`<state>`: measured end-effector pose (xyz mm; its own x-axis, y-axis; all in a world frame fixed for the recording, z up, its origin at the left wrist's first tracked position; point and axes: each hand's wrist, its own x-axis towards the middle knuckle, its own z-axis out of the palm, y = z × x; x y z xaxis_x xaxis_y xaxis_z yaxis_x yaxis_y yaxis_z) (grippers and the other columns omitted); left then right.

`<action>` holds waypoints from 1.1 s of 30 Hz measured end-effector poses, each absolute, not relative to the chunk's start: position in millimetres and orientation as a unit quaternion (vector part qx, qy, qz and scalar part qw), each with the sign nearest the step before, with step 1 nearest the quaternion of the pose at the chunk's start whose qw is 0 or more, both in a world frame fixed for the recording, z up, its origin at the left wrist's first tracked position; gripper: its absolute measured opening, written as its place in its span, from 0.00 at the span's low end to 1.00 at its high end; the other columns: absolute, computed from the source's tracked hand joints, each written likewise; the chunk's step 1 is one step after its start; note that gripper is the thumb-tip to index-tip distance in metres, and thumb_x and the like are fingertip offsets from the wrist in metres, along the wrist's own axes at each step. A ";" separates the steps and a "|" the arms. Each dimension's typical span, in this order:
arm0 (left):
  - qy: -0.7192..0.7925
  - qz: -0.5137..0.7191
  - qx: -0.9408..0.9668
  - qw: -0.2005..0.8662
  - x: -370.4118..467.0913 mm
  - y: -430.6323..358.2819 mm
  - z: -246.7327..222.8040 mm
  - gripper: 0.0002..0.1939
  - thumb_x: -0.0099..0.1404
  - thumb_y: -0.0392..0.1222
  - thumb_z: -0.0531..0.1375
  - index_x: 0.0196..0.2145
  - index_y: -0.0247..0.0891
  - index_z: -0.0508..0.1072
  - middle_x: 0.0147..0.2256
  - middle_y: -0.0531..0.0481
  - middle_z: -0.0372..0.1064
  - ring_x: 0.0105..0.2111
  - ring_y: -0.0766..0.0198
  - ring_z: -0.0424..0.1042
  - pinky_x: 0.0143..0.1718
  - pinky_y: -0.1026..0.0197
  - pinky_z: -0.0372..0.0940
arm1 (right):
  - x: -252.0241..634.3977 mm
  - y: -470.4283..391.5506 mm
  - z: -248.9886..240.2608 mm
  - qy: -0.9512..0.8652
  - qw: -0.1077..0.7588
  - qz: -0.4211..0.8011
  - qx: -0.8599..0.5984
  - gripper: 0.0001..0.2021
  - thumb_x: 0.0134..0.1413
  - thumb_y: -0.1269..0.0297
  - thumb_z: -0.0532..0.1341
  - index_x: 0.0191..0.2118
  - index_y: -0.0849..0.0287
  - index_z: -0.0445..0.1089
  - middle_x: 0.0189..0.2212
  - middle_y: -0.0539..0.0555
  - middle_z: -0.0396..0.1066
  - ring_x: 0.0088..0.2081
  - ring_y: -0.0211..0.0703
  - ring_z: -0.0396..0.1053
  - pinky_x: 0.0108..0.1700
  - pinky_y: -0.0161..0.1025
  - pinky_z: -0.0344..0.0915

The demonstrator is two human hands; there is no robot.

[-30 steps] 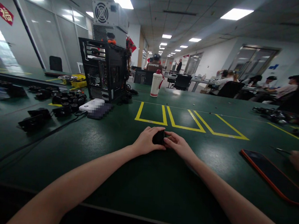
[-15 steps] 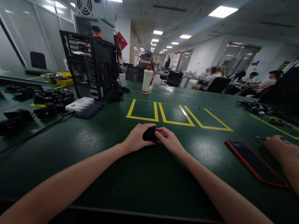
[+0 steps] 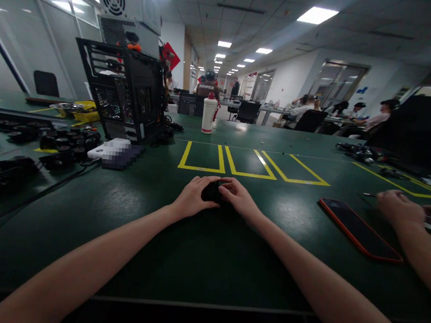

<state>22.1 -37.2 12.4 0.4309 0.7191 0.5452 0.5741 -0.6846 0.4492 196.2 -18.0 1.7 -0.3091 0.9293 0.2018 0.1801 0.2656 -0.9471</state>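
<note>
Between my two hands, just above or on the green table (image 3: 205, 263), is a small black object (image 3: 210, 192); it is too dark to tell its kind. My left hand (image 3: 192, 195) curves around its left side, fingers over the top and thumb low at the front. From the right, my right hand (image 3: 238, 196) has its fingertips pressed together at the object's right side. Its far side is hidden by my fingers. Beyond my hands lie yellow tape outlines (image 3: 201, 168) on the tabletop.
A red-edged phone (image 3: 360, 229) lies at right, beside a co-worker's hand (image 3: 401, 208). An open computer case (image 3: 133, 96) with power supplies on top stands back left. A white bottle (image 3: 208, 114) is behind the tape. Black parts (image 3: 10, 173) and a cable (image 3: 43, 192) lie left.
The whole view has shifted slightly, so things appear a little further left. My hands stay around the black object, the right fingers slightly repositioned on it. The co-worker's hands have moved a little.
</note>
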 end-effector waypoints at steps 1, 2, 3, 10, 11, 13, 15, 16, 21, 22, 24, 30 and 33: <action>0.384 0.370 0.841 0.096 22.0 -36.9 12.1 0.31 0.49 0.43 0.64 0.51 0.43 0.59 0.48 0.49 0.63 0.44 0.56 0.63 0.45 0.54 0.58 | 196.4 -19.3 2.3 -0.680 0.420 0.441 -0.408 0.16 0.50 0.59 0.57 0.45 0.57 0.61 0.36 0.53 0.68 0.38 0.40 0.68 0.40 0.41 0.67; 0.382 0.371 0.841 0.095 21.8 -36.7 11.8 0.32 0.49 0.43 0.64 0.51 0.43 0.59 0.48 0.50 0.63 0.44 0.56 0.63 0.45 0.54 0.58 | 197.0 -20.7 3.0 -0.686 0.416 0.437 -0.407 0.15 0.50 0.59 0.56 0.44 0.57 0.61 0.35 0.53 0.68 0.37 0.40 0.68 0.40 0.41 0.67; 0.381 0.372 0.841 0.094 21.6 -36.4 11.5 0.32 0.49 0.43 0.64 0.51 0.43 0.59 0.48 0.50 0.63 0.43 0.57 0.63 0.45 0.54 0.58 | 198.1 -22.1 3.8 -0.692 0.406 0.438 -0.406 0.14 0.51 0.58 0.56 0.43 0.57 0.62 0.36 0.53 0.68 0.37 0.41 0.68 0.40 0.42 0.67; 0.383 0.373 0.840 0.097 21.3 -36.9 11.2 0.31 0.50 0.44 0.64 0.51 0.43 0.59 0.48 0.50 0.63 0.44 0.57 0.63 0.46 0.55 0.58 | 207.3 -20.6 4.1 -0.713 0.341 0.471 -0.392 0.19 0.44 0.60 0.63 0.43 0.60 0.64 0.40 0.55 0.69 0.39 0.42 0.69 0.45 0.43 0.66; 0.383 0.373 0.839 0.098 21.5 -37.1 11.4 0.31 0.49 0.44 0.64 0.50 0.43 0.59 0.47 0.50 0.63 0.44 0.57 0.63 0.46 0.54 0.58 | 207.1 -19.0 3.2 -0.705 0.335 0.477 -0.404 0.17 0.45 0.58 0.61 0.41 0.61 0.65 0.38 0.55 0.69 0.37 0.41 0.69 0.43 0.43 0.67; 0.383 0.373 0.839 0.100 21.7 -37.5 11.6 0.31 0.49 0.43 0.64 0.50 0.43 0.59 0.48 0.50 0.63 0.44 0.57 0.63 0.46 0.54 0.58 | 205.4 -16.5 1.5 -0.690 0.322 0.488 -0.428 0.17 0.48 0.53 0.58 0.38 0.63 0.68 0.34 0.56 0.70 0.33 0.41 0.70 0.39 0.42 0.68; 0.383 0.374 0.839 0.097 21.7 -37.6 11.6 0.31 0.50 0.43 0.64 0.50 0.44 0.59 0.48 0.50 0.63 0.45 0.57 0.63 0.46 0.54 0.58 | 202.4 -15.7 0.7 -0.683 0.335 0.479 -0.438 0.17 0.49 0.53 0.57 0.37 0.63 0.68 0.34 0.56 0.70 0.33 0.41 0.70 0.39 0.42 0.68; 0.381 0.374 0.840 0.096 21.6 -37.5 11.4 0.31 0.50 0.43 0.64 0.51 0.44 0.59 0.48 0.50 0.63 0.45 0.57 0.63 0.47 0.54 0.58 | 200.9 -16.0 0.9 -0.684 0.353 0.468 -0.435 0.17 0.49 0.54 0.58 0.39 0.63 0.67 0.36 0.57 0.70 0.35 0.41 0.69 0.40 0.42 0.68; 0.374 0.378 0.842 0.094 20.5 -36.4 10.0 0.32 0.50 0.44 0.64 0.51 0.43 0.58 0.48 0.49 0.63 0.45 0.57 0.63 0.47 0.54 0.58 | 197.7 -21.7 6.3 -0.705 0.402 0.432 -0.394 0.16 0.49 0.61 0.59 0.44 0.59 0.62 0.40 0.56 0.68 0.42 0.41 0.67 0.45 0.42 0.65; 0.375 0.377 0.841 0.095 20.4 -36.2 9.8 0.32 0.49 0.44 0.64 0.51 0.43 0.58 0.48 0.49 0.63 0.45 0.57 0.63 0.46 0.54 0.58 | 198.4 -22.8 7.6 -0.708 0.395 0.436 -0.390 0.15 0.50 0.61 0.58 0.43 0.59 0.62 0.39 0.55 0.68 0.41 0.40 0.68 0.44 0.42 0.65; 0.378 0.375 0.841 0.096 20.1 -36.1 9.8 0.32 0.49 0.44 0.64 0.51 0.43 0.58 0.48 0.50 0.63 0.45 0.57 0.63 0.46 0.55 0.58 | 200.7 -24.1 9.3 -0.714 0.377 0.445 -0.387 0.14 0.49 0.61 0.58 0.42 0.59 0.63 0.39 0.55 0.68 0.40 0.40 0.68 0.44 0.43 0.66; 0.381 0.370 0.842 0.098 20.1 -38.3 11.8 0.31 0.50 0.44 0.64 0.51 0.43 0.59 0.48 0.50 0.63 0.45 0.57 0.63 0.46 0.55 0.58 | 206.0 -18.5 6.9 -0.698 0.340 0.483 -0.406 0.15 0.46 0.58 0.61 0.40 0.60 0.65 0.39 0.54 0.68 0.39 0.41 0.68 0.44 0.43 0.66; 0.378 0.369 0.843 0.097 19.8 -39.3 12.2 0.31 0.50 0.44 0.64 0.51 0.43 0.58 0.48 0.50 0.63 0.45 0.56 0.63 0.46 0.54 0.58 | 203.3 -15.7 4.2 -0.680 0.315 0.492 -0.443 0.18 0.50 0.51 0.55 0.35 0.63 0.67 0.33 0.55 0.68 0.35 0.41 0.69 0.41 0.44 0.67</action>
<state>19.8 -39.3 12.2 0.4409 0.7101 0.5489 0.5662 -0.6946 0.4437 203.3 -15.7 4.2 -0.4101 0.9120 -0.0078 0.2924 0.1233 -0.9483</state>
